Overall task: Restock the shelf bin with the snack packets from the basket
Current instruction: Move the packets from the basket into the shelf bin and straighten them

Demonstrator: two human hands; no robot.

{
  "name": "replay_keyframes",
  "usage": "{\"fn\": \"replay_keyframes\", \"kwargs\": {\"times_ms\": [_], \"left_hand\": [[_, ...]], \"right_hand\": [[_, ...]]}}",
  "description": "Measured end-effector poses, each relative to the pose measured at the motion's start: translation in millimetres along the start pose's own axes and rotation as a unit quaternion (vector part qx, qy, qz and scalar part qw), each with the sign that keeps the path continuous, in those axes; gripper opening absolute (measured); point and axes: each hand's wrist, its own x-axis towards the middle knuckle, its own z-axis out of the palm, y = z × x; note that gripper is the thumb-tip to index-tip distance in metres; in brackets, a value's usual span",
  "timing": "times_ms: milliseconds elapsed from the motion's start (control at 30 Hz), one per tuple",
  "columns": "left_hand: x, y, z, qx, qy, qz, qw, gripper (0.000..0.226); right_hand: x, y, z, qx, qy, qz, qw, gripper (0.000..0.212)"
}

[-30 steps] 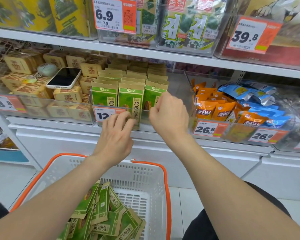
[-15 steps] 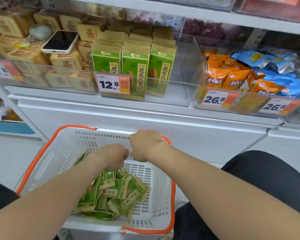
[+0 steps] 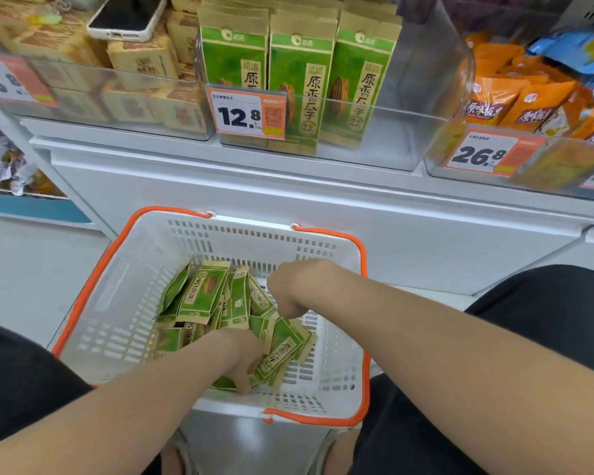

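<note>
Left hand [image 3: 242, 359]: down in the basket [image 3: 124, 303], fingers curled round snack packets [image 3: 203, 293] at the near edge of the pile.

Right hand [image 3: 290, 289]: knuckles up over the far side of the pile, fingers tucked under; cannot tell if it holds anything.

Packets lie loose and crisscrossed on the basket's slotted white floor. The basket has an orange rim and stands on a pale tiled floor [image 3: 21, 269] against a white shelf base [image 3: 323, 200].

Above it is a clear shelf bin [image 3: 422, 108] with three rows of the same green packets upright at its left and its right part bare. A 12.8 price tag [image 3: 247, 113] sits on its front.

The bin to the left holds tan boxes [image 3: 141, 63] with a phone [image 3: 124, 15] lying on them. The bin to the right holds orange bags [image 3: 535, 104].
</note>
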Motion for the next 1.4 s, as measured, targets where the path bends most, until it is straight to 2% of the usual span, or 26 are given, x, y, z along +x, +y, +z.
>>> {"fn": "replay_keyframes", "kwargs": {"times_ms": [100,200,333,400,467,533,567,633,700,800,867,933,1000,1067,1133,1167,1200,1267,1333,1367,1400], "left_hand": [[-3,10,-1,0.088,0.051,0.022,0.995,0.031],[-4,14,-4,0.101,0.086,0.029,0.991,0.025],[-6,5,-13,-0.004,0.123,0.009,0.992,0.013],[-9,-5,-21,-0.098,0.169,-0.003,0.981,0.011],[-13,-14,-32,-0.188,0.235,-0.009,0.954,0.013],[-24,-15,-46,-0.29,0.319,-0.004,0.902,0.012],[-30,-14,-55,-0.339,0.379,-0.001,0.861,0.012],[-44,-9,-79,-0.415,0.506,-0.009,0.756,0.014],[-59,-6,-103,-0.459,0.596,-0.023,0.658,0.014],[-74,-12,-133,-0.538,0.642,-0.034,0.545,0.012],[-84,-16,-148,-0.596,0.631,-0.009,0.497,0.012],[-98,-14,-159,-0.617,0.625,0.01,0.477,0.012],[-115,-8,-168,-0.63,0.629,0.023,0.455,0.014],[-131,-4,-178,-0.637,0.635,0.036,0.436,0.015],[-143,-1,-188,-0.609,0.662,0.033,0.437,0.018],[-150,3,-194,-0.592,0.673,0.037,0.441,0.02],[-159,8,-199,-0.579,0.68,0.05,0.447,0.022],[-172,17,-211,-0.559,0.681,0.098,0.463,0.028],[-181,22,-220,-0.539,0.676,0.136,0.484,0.04],[-182,22,-225,-0.53,0.677,0.142,0.491,0.043],[-184,25,-229,-0.527,0.679,0.135,0.494,0.041]], "right_hand": [[3,-2,-4,-0.001,0.001,-0.01,1.0,0.019],[3,3,-9,0.014,0.009,-0.018,1.0,0.011],[-5,14,-19,0.025,0.013,-0.008,1.0,0.007],[-10,22,-26,0.031,0.017,0.008,0.999,0.02],[-18,33,-34,0.041,0.028,0.023,0.998,0.029],[-25,43,-40,0.055,0.045,0.044,0.996,0.03],[-30,48,-43,0.063,0.052,0.056,0.995,0.029],[-41,59,-49,0.077,0.069,0.084,0.991,0.023],[-52,70,-57,0.105,0.097,0.112,0.983,0.018],[-68,85,-67,0.189,0.165,0.126,0.96,0.025],[-76,88,-71,0.288,0.209,0.105,0.928,0.031],[-86,85,-75,0.393,0.268,0.062,0.877,0.025],[-91,80,-77,0.453,0.325,0.028,0.83,0.017],[-88,76,-79,0.484,0.337,0.015,0.807,0.013],[-85,73,-78,0.493,0.328,0.01,0.806,0.056],[-83,73,-79,0.486,0.336,0.016,0.807,0.071],[-80,73,-79,0.466,0.356,0.025,0.81,0.075],[-86,74,-83,0.43,0.404,0.039,0.807,0.054],[-98,78,-89,0.446,0.462,0.046,0.765,0.017],[-104,82,-93,0.465,0.48,0.052,0.742,0.012],[-108,86,-96,0.477,0.496,0.06,0.723,0.016]]}}
